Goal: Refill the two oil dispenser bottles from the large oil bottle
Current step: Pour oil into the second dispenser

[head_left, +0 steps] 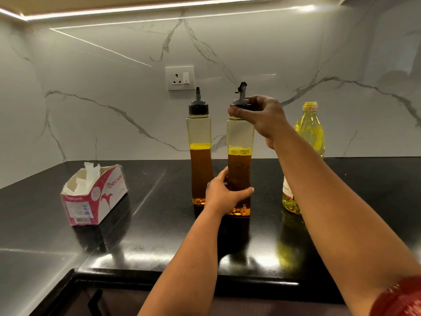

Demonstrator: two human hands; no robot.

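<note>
near dispenser bottle [239,169] upright on tabletop [159,224], about half full | left hand [224,195] wraps its waist, right hand [262,117] grips cap | likely slick, top-heavy: steady low | far dispenser bottle [199,156] behind-left, large oil bottle [309,131] right

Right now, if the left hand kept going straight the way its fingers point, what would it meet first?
The left hand already grips the nearer dispenser bottle; pushed on rightward, past that bottle, it would probably meet the large oil bottle, though depth is unclear.
</note>
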